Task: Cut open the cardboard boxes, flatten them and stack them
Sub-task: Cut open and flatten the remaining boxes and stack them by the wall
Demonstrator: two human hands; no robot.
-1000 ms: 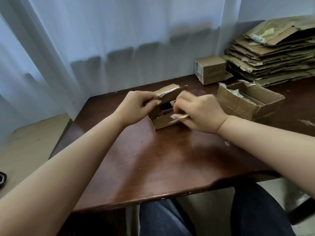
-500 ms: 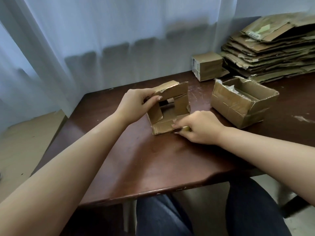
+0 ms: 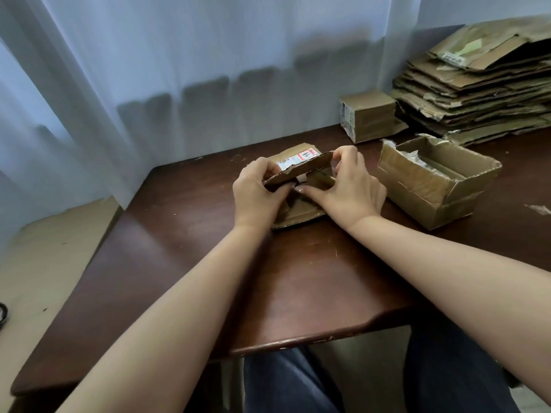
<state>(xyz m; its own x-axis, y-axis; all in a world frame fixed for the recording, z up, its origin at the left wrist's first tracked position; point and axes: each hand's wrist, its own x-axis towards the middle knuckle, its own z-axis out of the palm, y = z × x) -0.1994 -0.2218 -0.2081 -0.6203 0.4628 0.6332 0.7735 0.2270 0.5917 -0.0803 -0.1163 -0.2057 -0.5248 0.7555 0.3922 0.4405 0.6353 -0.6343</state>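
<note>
Now both hands work on a small box that lies near the middle of the table, its near edge resting on the dark wood. The left hand grips the box's left end, fingers curled over the top edge of a raised flap and the thumb tucked underneath. The right hand grips the right end: its upper fingers pinch the top right corner of the same flap, while the lower fingers reach leftward across the front of the box and meet the left hand's fingertips near the middle. Between the two hands the flap stands tilted, and behind it a panel carries a white label with a red mark. The box looks partly collapsed, though how flat it is cannot be told, since the hands cover much of it.

Just right of the right hand sits an open box, upright, with clear plastic film showing inside along its far wall. It stands apart from the small box; whether the right hand touches it cannot be told. Farther back, near the table's far edge, stands a closed box with a label on its left face. To its right, in the far right corner, a tall stack of flattened cardboard lies on the table. A scrap of tape lies on the wood at the far right.

A pale curtain hangs behind the table. The person's knees, in dark trousers, show below the table's near edge.
</note>
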